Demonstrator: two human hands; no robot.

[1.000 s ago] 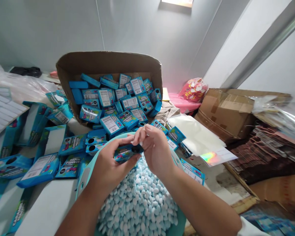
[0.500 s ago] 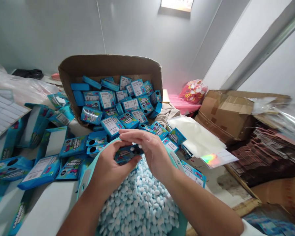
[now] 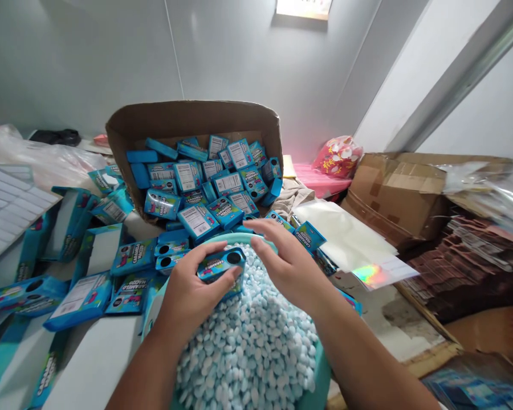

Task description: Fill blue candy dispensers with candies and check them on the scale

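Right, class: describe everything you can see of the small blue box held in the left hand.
The small blue box is a flat printed carton, apparently thin card, bright blue with colourful lettering and a round black hole near its right end. It lies roughly level, long side across, gripped by the left hand from below and behind. It sits just above the heap of pale blue-white candies. The right hand is beside it, not touching.

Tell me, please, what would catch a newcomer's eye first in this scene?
Probably the heap of pale blue and white candies filling the teal basin at the bottom centre, with the left hand holding a small blue box over it and the right hand open beside it. Just behind, a tipped cardboard carton spills many matching blue boxes across the white table.
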